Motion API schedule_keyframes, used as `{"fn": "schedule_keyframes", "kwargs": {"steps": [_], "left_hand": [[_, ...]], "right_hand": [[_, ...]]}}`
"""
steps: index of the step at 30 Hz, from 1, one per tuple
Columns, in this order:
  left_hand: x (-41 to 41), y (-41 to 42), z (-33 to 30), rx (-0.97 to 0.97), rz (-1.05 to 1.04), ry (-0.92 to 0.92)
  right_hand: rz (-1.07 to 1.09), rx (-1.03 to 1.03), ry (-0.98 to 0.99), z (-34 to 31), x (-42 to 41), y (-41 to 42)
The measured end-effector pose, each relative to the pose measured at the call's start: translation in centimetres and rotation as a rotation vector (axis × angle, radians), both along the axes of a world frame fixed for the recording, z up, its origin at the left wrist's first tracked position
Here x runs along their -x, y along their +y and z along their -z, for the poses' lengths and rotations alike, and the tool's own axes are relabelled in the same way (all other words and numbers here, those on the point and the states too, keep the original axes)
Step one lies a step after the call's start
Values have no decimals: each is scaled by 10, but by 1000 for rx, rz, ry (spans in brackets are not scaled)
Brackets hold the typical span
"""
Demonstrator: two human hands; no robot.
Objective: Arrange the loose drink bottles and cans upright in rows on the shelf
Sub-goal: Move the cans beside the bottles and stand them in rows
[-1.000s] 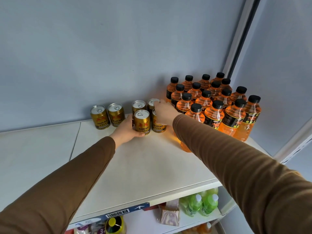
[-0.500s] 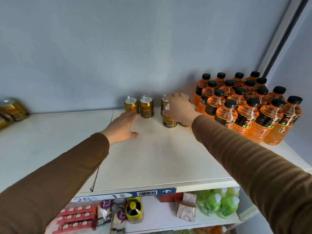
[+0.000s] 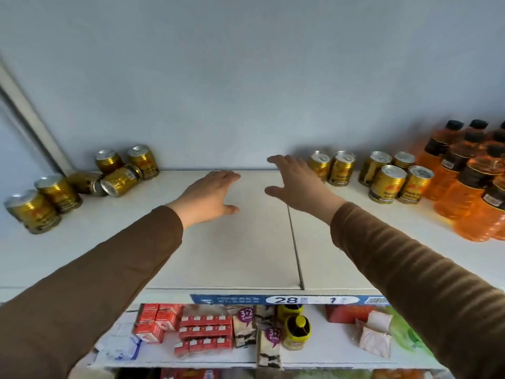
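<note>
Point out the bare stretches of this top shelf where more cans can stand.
Widest bare patch: the white shelf board between the loose gold cans at left and the upright gold cans at right, under both open hands. Crowded: far right, orange black-capped bottles.

Person, two arms in view. Left sleeve: long, brown, plain fabric, cuff ending at the wrist. Right sleeve: matching brown, faint fine ribbing visible across the forearm (less evident on the other). Left hand and right hand: bare, ungloved.
</note>
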State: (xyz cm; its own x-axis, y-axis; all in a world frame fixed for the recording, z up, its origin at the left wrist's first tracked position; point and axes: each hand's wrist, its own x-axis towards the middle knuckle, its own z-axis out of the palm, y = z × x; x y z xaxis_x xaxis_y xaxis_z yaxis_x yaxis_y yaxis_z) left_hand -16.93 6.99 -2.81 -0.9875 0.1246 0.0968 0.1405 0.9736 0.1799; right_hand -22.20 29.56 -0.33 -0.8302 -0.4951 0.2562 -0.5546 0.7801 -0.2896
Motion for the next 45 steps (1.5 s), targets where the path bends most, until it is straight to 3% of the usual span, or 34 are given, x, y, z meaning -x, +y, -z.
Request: {"fn": "schedule_keyframes", "kwargs": {"steps": [13, 25, 31, 39, 45], "left_hand": [[-42, -126, -8, 25, -83, -18], [-87, -309, -35, 67, -43, 62], [-103, -382, -33, 99, -145, -43], [-130, -420, 18, -299, -394, 18], [-146, -416, 73, -865, -554, 159]], "right_hand": [[-178, 61, -40, 17, -30, -153], [-234, 174, -144, 7, -71, -338], [-287, 168, -210, 10, -72, -405], [-409, 74, -286, 14, -54, -473], [-450, -53, -354, 16, -48, -504]]}}
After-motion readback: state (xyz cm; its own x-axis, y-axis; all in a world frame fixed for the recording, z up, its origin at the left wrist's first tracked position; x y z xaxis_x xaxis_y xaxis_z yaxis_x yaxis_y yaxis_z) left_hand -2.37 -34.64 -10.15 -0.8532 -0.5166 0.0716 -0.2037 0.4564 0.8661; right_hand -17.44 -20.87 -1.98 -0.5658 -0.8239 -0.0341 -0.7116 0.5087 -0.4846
